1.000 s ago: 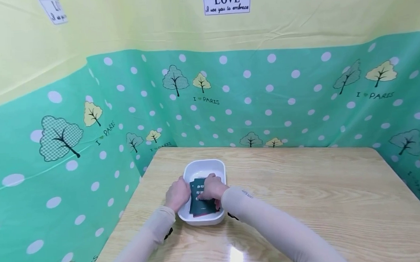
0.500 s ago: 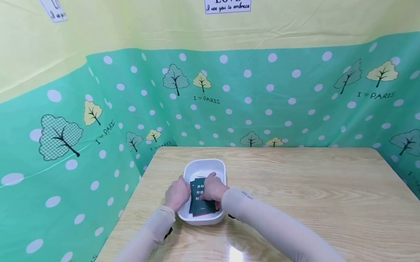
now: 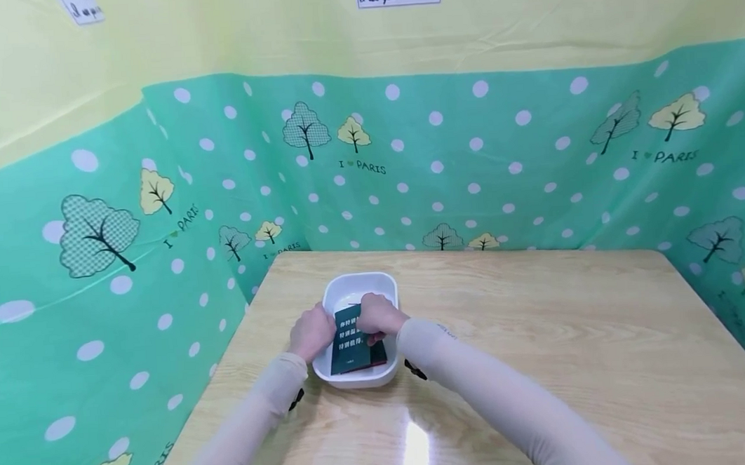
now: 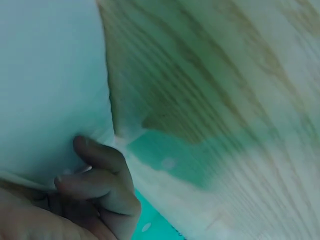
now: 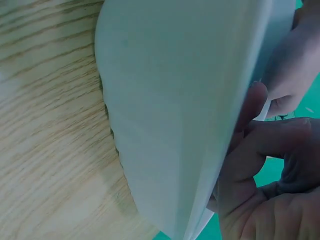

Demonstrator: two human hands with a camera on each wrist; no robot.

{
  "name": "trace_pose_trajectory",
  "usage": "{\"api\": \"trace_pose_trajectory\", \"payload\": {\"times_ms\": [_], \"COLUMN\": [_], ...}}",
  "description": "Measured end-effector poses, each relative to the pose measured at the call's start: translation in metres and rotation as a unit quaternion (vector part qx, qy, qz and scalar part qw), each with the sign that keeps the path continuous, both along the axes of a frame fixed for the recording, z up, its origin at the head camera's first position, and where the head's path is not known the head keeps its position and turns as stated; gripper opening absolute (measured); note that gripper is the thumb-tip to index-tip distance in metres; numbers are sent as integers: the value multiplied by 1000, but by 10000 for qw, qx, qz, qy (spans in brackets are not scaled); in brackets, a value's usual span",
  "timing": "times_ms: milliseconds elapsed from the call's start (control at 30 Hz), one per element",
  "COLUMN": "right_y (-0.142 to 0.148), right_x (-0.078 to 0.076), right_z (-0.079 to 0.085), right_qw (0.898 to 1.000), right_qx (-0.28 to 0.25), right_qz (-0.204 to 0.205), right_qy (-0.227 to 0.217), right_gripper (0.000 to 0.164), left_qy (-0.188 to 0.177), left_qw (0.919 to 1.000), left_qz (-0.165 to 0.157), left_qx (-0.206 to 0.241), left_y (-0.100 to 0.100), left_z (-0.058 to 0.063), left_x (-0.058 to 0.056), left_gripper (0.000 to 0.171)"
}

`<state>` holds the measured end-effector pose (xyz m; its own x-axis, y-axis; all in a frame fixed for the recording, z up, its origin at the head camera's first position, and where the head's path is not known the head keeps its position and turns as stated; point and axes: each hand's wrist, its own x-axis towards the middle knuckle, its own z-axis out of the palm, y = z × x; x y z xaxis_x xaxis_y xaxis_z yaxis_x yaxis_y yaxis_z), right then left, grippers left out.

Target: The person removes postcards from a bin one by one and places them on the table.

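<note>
A white rectangular tray (image 3: 359, 383) stands on the table at the left of centre. Inside lie dark green booklets (image 3: 349, 361) in a stack, the top one printed with white characters and lying askew over one with a red edge. My left hand (image 3: 313, 332) grips the tray's left rim; its curled fingers (image 4: 112, 172) show against the outer wall in the left wrist view. Reaching over the right rim, my right hand (image 3: 380, 315) holds the upper right side of the booklets with bent fingers. The right wrist view shows the tray's outer wall hiding the booklets.
The wood-grain table (image 3: 542, 336) extends to the right of the tray. A green and yellow curtain (image 3: 469, 150) with dots and trees hangs along the back and sides. Light glares off the tabletop (image 3: 415, 444) in front of the tray.
The top booklet has turned askew, its lower end swinging left, and more of its lettering shows. My right hand has shifted slightly with it. The head view has tilted a little downward.
</note>
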<state>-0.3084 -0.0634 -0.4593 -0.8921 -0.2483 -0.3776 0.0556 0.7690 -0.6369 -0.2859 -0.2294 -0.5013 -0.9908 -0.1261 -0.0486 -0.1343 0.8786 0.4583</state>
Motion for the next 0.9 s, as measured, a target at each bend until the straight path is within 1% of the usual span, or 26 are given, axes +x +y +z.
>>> {"api": "trace_pose_trajectory", "payload": {"times_ms": [100,200,267,333,433,533,633,733,833,900], "right_y": [2,5,6,8,8,9,10,11,13,14], "right_x": [-1,0,0,1,2,2,0,-1,-1,0], "right_z": [6,9,10,12,15,19,21,22,21,21], "right_qw": [9999,9997,9992,9989,9985,9986,9989,9990,9986,9983], "right_qx": [-80,-211,-325,-437,-522,-491,-402,-364,-403,-477], "right_qz": [27,19,3,6,87,176,221,237,226,209], "right_qy": [-74,-147,-214,-194,-126,-29,56,137,246,280], "right_gripper": [25,27,29,29,28,25,16,3,13,15], "left_qy": [-78,-167,-245,-305,-381,-412,-411,-398,-364,-332], "left_qw": [9989,9953,9927,9914,9903,9904,9904,9909,9917,9915], "left_qz": [16,48,47,51,93,135,160,190,218,217], "left_qx": [463,949,1182,1274,1330,1315,1309,1273,1212,1236], "left_y": [-5,-10,-11,-11,-10,-8,-7,-7,-7,-6], "left_z": [1,1,1,2,2,2,2,-1,-6,-7], "left_x": [-2,-4,-5,-5,-6,-8,-9,-11,-13,-13], "left_gripper": [38,41,42,43,46,48,49,48,48,48]}}
